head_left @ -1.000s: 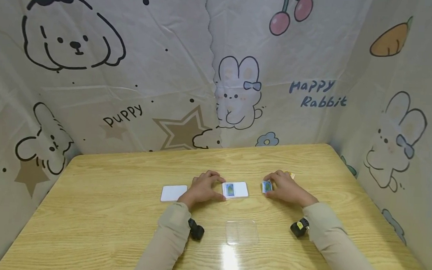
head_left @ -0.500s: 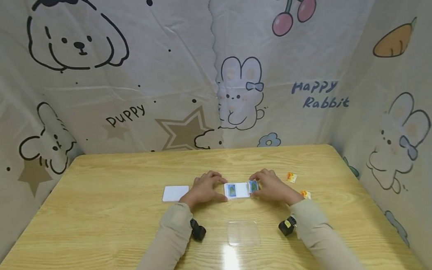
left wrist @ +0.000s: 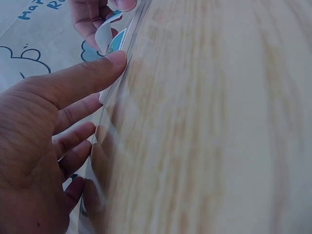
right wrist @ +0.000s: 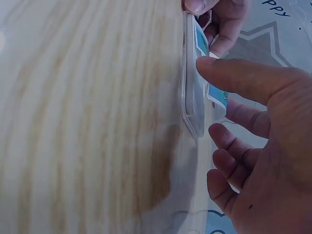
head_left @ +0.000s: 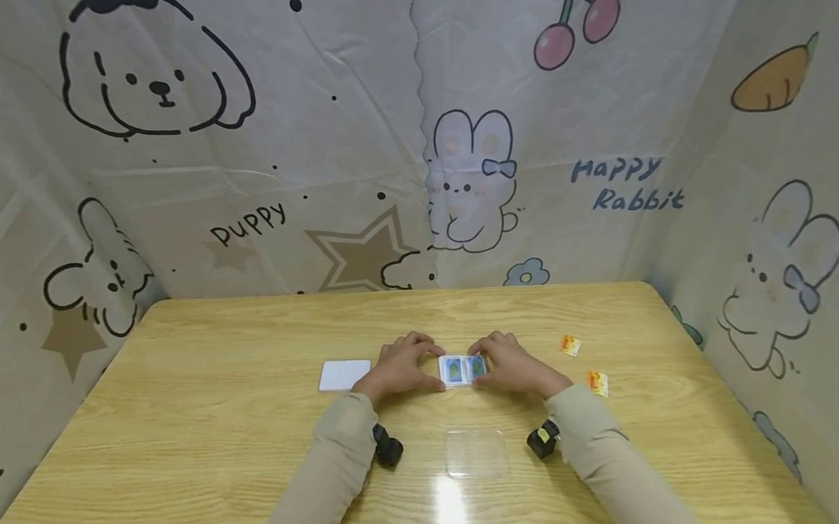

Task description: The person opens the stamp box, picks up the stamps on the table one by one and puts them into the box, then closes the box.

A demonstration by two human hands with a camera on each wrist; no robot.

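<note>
Between both hands lies a small clear case (right wrist: 184, 105) with a white card inside it. One blue-green stamp (head_left: 454, 369) lies on its left half. A second blue-green stamp (head_left: 476, 366), with a toothed edge (right wrist: 218, 95) in the right wrist view, is over the right half, pinched between thumb and fingers of my right hand (head_left: 517, 368). In the left wrist view this stamp (left wrist: 104, 36) bends upward, lifted off the case. My left hand (head_left: 400, 365) grips the case's left end, thumb on the near edge and fingers at the far edge.
Left of my left hand lies a blank white card (head_left: 344, 375). A clear plastic cover (head_left: 476, 454) is flat on the wooden table (head_left: 200, 425) nearer me. Two orange stamps, one farther back (head_left: 570, 345) and one nearer (head_left: 597, 383), lie at right.
My right hand has moved left with the second stamp, from beside the case to over its right half, uncovering the orange stamps. My left hand keeps its grip on the case.
</note>
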